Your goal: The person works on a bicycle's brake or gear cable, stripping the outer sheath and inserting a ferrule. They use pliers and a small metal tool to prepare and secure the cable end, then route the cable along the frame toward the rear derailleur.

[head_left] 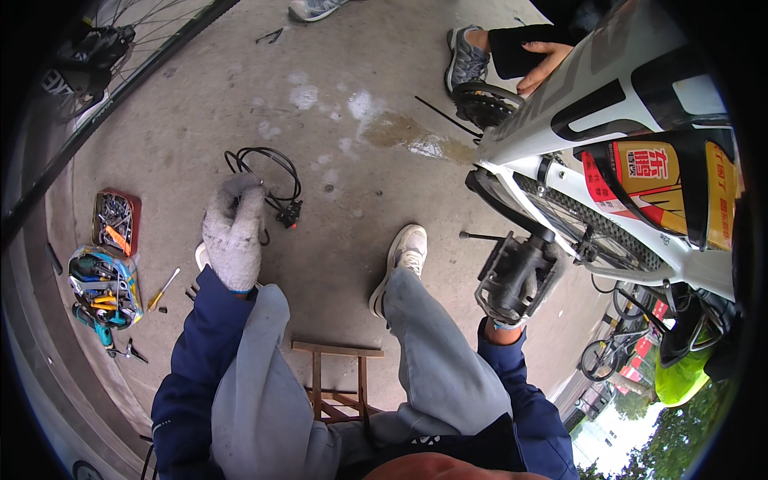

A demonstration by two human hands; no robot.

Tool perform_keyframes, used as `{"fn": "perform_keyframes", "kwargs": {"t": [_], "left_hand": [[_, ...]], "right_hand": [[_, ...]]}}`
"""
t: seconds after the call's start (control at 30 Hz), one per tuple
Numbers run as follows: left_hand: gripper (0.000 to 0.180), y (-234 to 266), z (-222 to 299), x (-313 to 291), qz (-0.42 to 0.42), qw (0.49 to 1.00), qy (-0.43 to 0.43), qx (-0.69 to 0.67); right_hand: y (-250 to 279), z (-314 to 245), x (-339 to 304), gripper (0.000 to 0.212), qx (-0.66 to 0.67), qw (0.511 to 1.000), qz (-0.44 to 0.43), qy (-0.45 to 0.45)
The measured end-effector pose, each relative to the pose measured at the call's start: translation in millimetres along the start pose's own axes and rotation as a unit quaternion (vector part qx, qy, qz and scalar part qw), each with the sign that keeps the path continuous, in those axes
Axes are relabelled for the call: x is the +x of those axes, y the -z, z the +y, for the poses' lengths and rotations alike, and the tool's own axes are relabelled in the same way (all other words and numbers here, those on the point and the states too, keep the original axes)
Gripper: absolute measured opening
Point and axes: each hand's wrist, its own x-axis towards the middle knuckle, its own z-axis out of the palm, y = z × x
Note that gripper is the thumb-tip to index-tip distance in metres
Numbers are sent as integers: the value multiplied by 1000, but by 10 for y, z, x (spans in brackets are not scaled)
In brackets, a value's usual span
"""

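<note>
My left hand (234, 236), in a pale grey work glove, is closed with its fingertips pinching a looped black cable (298, 178). A small black fitting (290, 214) with a red spot hangs on the cable beside those fingers. At the right, my gloved right hand (554, 270) is behind a black bicycle pedal (506, 280) and seems wrapped round it, with most of its fingers hidden. The pedal belongs to a white bicycle (584, 88) that leans in from the right, carrying a yellow and red bottle (644, 180) in its cage.
On the left stand a red tin of small parts (136, 210) and a tool tray (120, 318), with a screwdriver (165, 290) nearby. A bicycle wheel (132, 92) crosses the upper left. Another person's hand (546, 64) rests near the crank. A wooden stool (340, 350) is between my legs.
</note>
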Motion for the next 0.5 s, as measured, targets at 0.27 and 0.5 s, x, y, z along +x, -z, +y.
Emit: {"fn": "perform_keyframes", "kwargs": {"t": [0.27,0.5], "left_hand": [[25,-88,13,66,-9,1000,-19,12],[31,-286,-44,292,-40,997,-24,64]], "right_hand": [[-561,880,148,31,195,884,-21,-425],[-1622,1614,1060,34,96,986,-23,-132]]}}
